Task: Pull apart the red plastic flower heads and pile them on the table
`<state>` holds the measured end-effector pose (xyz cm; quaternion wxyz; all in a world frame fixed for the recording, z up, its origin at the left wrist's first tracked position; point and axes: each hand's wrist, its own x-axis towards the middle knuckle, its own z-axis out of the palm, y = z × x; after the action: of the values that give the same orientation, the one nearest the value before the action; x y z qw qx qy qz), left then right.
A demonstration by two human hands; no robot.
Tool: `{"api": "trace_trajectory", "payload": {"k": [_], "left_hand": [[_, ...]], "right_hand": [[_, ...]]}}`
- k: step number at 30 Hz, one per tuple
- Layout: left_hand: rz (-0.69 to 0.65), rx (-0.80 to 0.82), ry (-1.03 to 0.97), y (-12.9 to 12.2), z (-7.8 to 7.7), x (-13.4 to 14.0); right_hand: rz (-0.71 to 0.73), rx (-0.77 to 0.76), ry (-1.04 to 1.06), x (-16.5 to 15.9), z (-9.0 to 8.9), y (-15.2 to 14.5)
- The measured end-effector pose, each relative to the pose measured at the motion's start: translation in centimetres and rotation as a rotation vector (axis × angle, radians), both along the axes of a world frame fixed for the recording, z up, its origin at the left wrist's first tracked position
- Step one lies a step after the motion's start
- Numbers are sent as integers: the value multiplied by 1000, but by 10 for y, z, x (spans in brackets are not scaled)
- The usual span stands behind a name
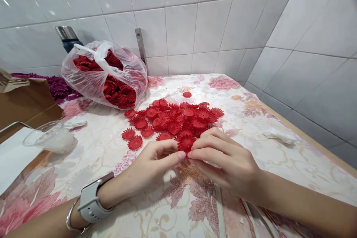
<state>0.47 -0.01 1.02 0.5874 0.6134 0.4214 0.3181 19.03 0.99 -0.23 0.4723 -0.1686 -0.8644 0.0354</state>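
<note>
Between my two hands is a red fabric flower (186, 142), upright and facing me. My left hand (158, 158) pinches its lower left edge with thumb and fingers. From the other side, my right hand (223, 154) grips its right edge with the fingertips. Some of the fingers of both hands are hidden behind the flower. Just beyond my hands lies a loose pile of red flower pieces (167, 117) with toothed rims. A few lie apart at its left, and a single red piece (187, 95) sits behind the pile.
At the back left stands a clear plastic bag (134, 67) full of red pieces, with a bottle (67, 37) behind it. A tilted plastic cup (55, 137) with whitish contents and a brown paper bag (30, 100) are on the left. Crumpled white plastic (280, 137) lies right.
</note>
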Motion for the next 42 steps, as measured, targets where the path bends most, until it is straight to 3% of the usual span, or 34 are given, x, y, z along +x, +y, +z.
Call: {"api": "trace_trajectory", "payload": {"k": [5,14,18,22,26,33,37,42], "left_hand": [[-66,-9,-21,0,-3,-2],[-148,294,352,-3,2,-4],[-173,358,426,-4,4,-2],[-175,373,446,-5,1,-4],[-176,364,445,-4,0,-4],[-200,298,399,-7,4,2],[-134,257,367,-9,4,4],[-58,105,196,-5,-1,1]], "right_hand": [[16,-211,46,1,4,0],[-32,-1037,118,2,10,-3],[28,-1211,165,2,10,-2],[42,-1244,193,2,9,1],[37,-1169,177,1,9,0],[-53,-738,55,-2,3,-6],[-53,-548,-13,-3,-1,-8],[-104,-674,-27,-3,5,-10]]}}
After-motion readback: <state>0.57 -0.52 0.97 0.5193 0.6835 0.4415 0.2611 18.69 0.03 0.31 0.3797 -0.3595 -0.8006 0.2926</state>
